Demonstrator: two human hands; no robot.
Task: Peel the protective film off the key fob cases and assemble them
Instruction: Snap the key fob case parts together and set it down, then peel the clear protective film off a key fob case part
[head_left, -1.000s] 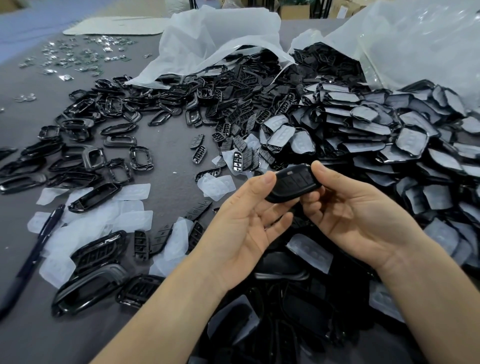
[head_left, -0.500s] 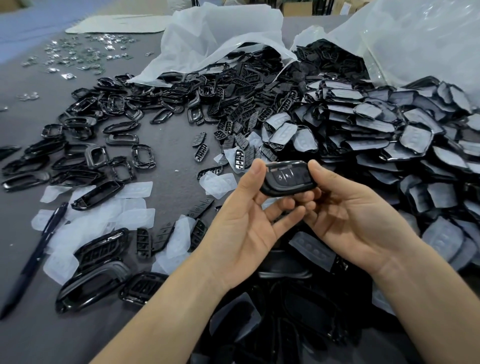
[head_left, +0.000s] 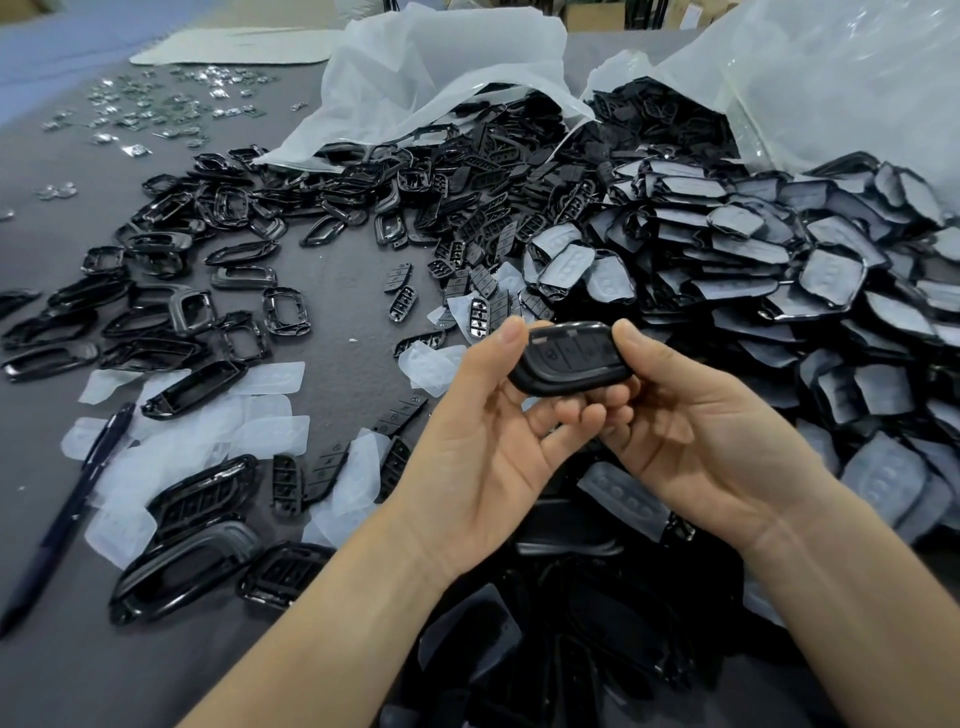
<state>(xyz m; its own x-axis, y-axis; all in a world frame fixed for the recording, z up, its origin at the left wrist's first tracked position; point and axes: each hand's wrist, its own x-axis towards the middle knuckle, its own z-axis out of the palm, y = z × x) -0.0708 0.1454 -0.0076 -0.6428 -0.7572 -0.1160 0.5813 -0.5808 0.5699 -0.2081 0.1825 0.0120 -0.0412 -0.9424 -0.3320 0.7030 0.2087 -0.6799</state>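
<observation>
A black key fob case (head_left: 569, 361) with button markings on its face is held between both hands above the table. My left hand (head_left: 488, 452) pinches its left end with thumb on top and fingers underneath. My right hand (head_left: 696, 441) grips the right end the same way. A large heap of film-covered case halves (head_left: 779, 270) fills the right side. Black frames (head_left: 192, 312) and button inserts (head_left: 400, 291) lie scattered at left and centre. Peeled white films (head_left: 249, 426) lie on the grey table (head_left: 332, 291).
Two open plastic bags (head_left: 447, 78) spill black parts at the back. A dark pen (head_left: 67, 514) lies at the left edge. Small shiny metal pieces (head_left: 156, 109) are spread at the far left. More black cases (head_left: 571, 623) pile up below my wrists.
Both hands have lifted the case slightly and tilted it, so its button face now shows more. The grip on both ends is unchanged.
</observation>
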